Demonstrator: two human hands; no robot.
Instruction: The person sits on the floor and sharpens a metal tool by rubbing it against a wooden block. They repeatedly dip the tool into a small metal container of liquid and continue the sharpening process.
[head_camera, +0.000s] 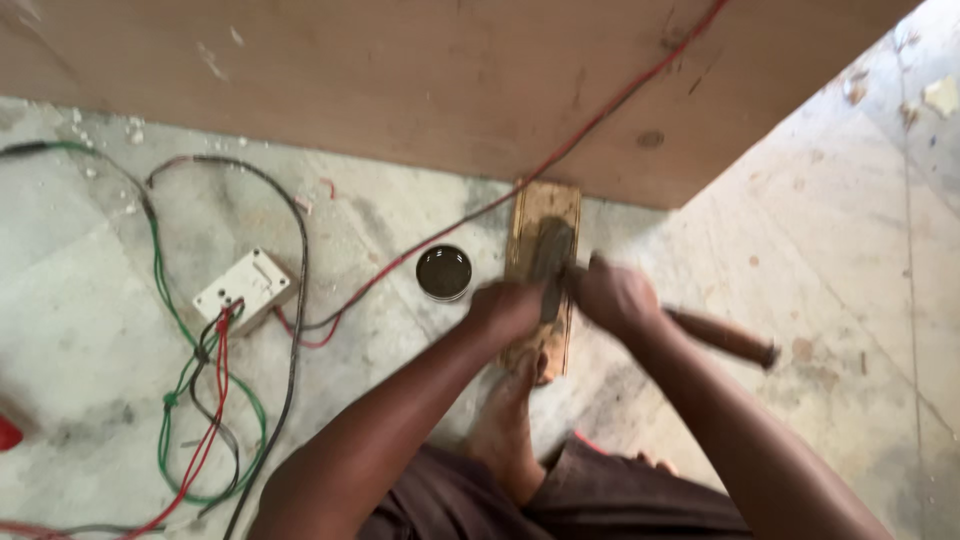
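A pale, dusty stone floor filled most of the frame; a large plywood panel crossed the top, daylight brightening the right.

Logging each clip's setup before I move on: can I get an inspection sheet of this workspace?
Surface: pale stone floor, dusty, with white chips near the board's edge.
Job's things: dark flat stone on a small wooden block; a foot pins the block's near end. A tool with a wooden handle is pressed onto the stone.
Clutter: round dark tin left of the block; red object at the left edge.
Grippers: left hand fingers press on the tool; right hand grips it at the handle.
Cables: red, green and black wires at a white switch box; a red wire crosses the board.
Surroundings: large plywood board above.
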